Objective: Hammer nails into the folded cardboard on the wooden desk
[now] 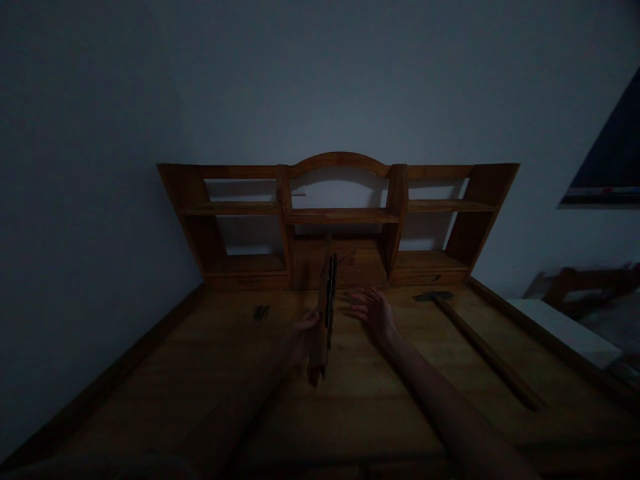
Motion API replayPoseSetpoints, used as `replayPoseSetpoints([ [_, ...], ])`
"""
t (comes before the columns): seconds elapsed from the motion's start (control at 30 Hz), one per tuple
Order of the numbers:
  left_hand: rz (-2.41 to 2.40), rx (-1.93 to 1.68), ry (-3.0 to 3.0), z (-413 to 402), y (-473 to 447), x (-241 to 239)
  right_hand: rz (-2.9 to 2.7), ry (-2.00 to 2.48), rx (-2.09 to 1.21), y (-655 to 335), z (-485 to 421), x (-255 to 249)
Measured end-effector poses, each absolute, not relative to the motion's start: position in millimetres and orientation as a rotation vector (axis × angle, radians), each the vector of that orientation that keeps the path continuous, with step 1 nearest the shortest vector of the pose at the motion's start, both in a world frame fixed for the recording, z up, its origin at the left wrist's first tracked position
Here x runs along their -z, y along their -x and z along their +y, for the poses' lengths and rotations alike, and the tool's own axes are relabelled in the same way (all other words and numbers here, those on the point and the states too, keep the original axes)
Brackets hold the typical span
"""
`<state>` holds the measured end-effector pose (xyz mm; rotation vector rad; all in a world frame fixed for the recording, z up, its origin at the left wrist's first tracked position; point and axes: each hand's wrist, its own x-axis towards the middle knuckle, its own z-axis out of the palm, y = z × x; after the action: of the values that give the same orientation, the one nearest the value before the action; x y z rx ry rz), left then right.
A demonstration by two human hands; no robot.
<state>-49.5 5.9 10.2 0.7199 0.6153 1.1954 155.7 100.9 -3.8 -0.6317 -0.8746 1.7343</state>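
Observation:
The light is dim. My left hand [301,340] is closed around a narrow wooden piece [321,313] with a dark metal strip along one edge, held upright on edge above a wide wooden board [200,373]. Just to its right, my right hand [374,312] is open, fingers spread and palm down, resting on or hovering just over the board. Both hands are in front of the middle section of a wooden shelved headboard [340,217] with an arched top.
A long-handled hammer [480,347] lies on the board at the right. A small dark metal piece [261,311] lies on the board to the left. Raised wooden rails edge the board on both sides. More wooden furniture [590,280] stands at far right.

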Motion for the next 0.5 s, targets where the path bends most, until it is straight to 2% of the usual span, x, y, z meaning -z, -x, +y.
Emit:
replayPoseSetpoints([
  [0.5, 0.96, -1.319, -0.943, 28.7, 31.9, 5.6, -1.255, 0.774, -1.504, -135.2, 79.2, 5.0],
])
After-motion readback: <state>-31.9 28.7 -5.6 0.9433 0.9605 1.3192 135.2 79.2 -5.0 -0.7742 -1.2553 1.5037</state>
